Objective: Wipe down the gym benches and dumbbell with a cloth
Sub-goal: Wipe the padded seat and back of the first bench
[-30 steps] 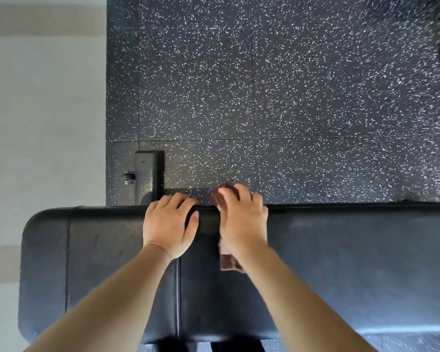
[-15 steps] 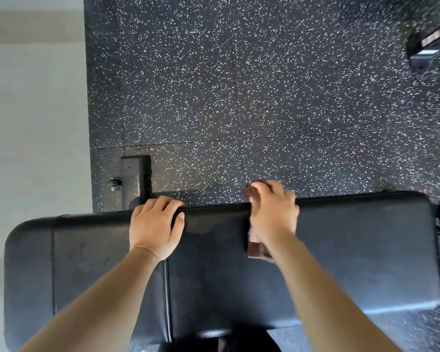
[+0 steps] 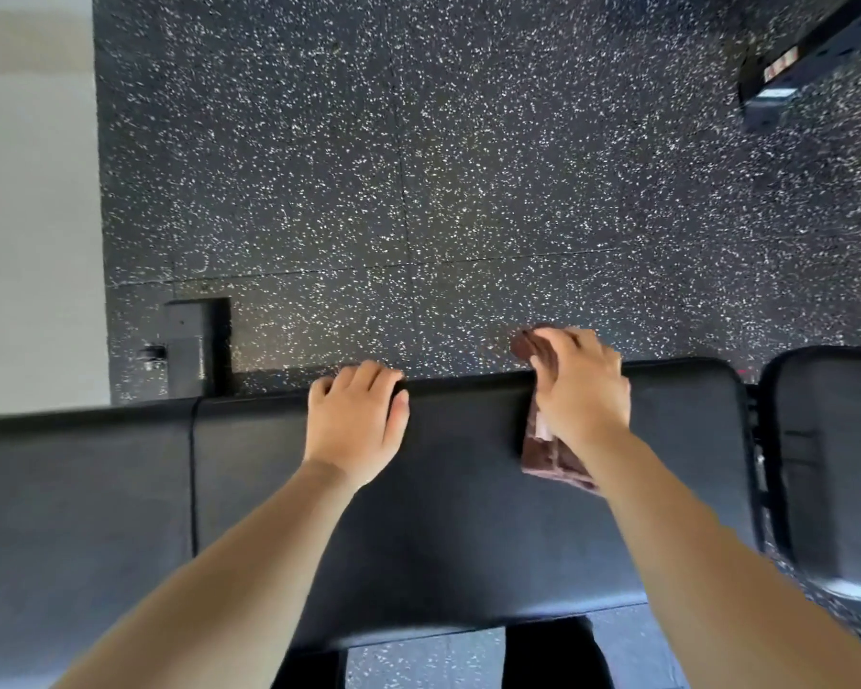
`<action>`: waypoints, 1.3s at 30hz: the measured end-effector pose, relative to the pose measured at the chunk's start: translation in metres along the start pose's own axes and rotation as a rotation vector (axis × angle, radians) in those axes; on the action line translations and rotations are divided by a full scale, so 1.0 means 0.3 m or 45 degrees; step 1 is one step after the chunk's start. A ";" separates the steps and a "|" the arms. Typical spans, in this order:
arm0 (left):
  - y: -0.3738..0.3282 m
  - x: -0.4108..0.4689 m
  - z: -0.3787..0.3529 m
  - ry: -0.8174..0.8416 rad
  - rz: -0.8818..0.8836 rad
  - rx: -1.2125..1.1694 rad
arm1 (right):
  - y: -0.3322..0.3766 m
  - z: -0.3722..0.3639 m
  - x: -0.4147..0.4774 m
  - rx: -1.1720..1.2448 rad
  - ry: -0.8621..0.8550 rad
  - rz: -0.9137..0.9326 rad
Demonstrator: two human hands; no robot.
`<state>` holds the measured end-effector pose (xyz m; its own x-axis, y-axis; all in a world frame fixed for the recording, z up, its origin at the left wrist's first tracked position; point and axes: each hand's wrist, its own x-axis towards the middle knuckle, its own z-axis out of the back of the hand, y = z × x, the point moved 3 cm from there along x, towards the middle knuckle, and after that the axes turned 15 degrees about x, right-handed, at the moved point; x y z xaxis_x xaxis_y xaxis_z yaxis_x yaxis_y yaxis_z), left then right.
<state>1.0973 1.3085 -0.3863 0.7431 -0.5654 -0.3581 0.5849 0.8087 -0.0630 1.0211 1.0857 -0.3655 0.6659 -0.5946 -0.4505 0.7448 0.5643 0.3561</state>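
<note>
Black rubber floor (image 3: 493, 166) w/ white speckles filled the top of the view, seams between its tiles showing; a pale strip of wall or flooring (image 3: 31, 216) ran down the left edge, can't tell which. Across the lower half lay a black padded bench (image 3: 468, 514), long side running left to right, w/ a stitched seam (image 3: 193, 464) crossing the pad on the left. Just right of it, past a narrow gap w/ metal bits, sat a second black pad (image 3: 836, 464), only partly in frame. Beyond the bench's far edge on the left, a dark metal frame foot (image 3: 197, 345) stood on the floor. Top right corner held a dark piece of equipment w/ a label (image 3: 786, 77), too blurred to read.

Both bare forearms reached in from the bottom, hands well apart. Left hand (image 3: 356, 425) lay palm down on the pad, fingers curled over the far edge, thumb alongside, nothing in it. Right hand (image 3: 580, 390) was clamped on a dark reddish-brown cloth (image 3: 550, 462), pressing it against the far edge of the bench near its right end. Cloth was folded; one end stuck out past the fingertips over the edge, the other end trailed back on the pad under the wrist. No dumbbell in frame
</note>
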 end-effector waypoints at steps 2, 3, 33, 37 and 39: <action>-0.133 0.027 -0.004 -0.030 0.029 -0.015 | -0.086 0.055 0.022 0.033 -0.047 -0.063; -0.184 0.036 -0.006 -0.048 0.061 -0.009 | -0.107 0.067 0.027 0.034 -0.053 -0.073; -0.774 0.212 -0.021 -0.098 0.104 0.114 | -0.471 0.258 0.088 0.065 0.021 0.176; -0.771 0.212 -0.023 -0.100 0.117 0.106 | -0.503 0.273 0.106 0.108 0.081 0.172; -0.778 0.215 -0.021 -0.096 0.115 0.100 | -0.518 0.294 0.127 0.132 0.057 0.056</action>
<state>1.0066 1.0844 -0.4006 0.8144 -0.5041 -0.2875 0.5362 0.8431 0.0405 0.9345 0.9250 -0.3657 0.6975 -0.5431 -0.4675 0.7166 0.5261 0.4580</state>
